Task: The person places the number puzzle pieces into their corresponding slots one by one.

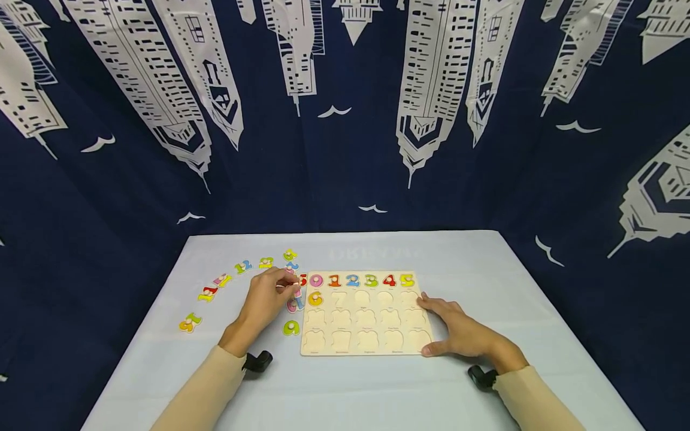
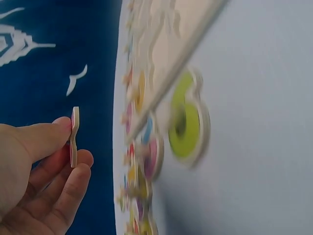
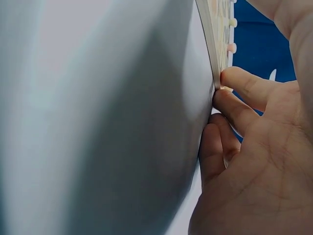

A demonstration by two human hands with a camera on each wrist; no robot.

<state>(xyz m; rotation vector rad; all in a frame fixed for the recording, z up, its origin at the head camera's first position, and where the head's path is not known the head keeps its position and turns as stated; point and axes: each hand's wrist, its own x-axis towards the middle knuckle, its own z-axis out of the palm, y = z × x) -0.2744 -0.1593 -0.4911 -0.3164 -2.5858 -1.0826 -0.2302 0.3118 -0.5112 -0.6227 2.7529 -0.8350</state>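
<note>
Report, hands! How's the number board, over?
Left hand pinching a piece; right hand touching number board. Zero to six placed. No loose pieces blocking slots.

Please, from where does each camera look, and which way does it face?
Head: worn on the head, facing forward and down at the puzzle board; left hand, right hand and sleeves show.
Left wrist: worn there, facing its hand pinching a puzzle piece.
Right wrist: worn there, facing its hand at the board's edge.
Shared: head and left wrist both show the green number piece beside the board.
</note>
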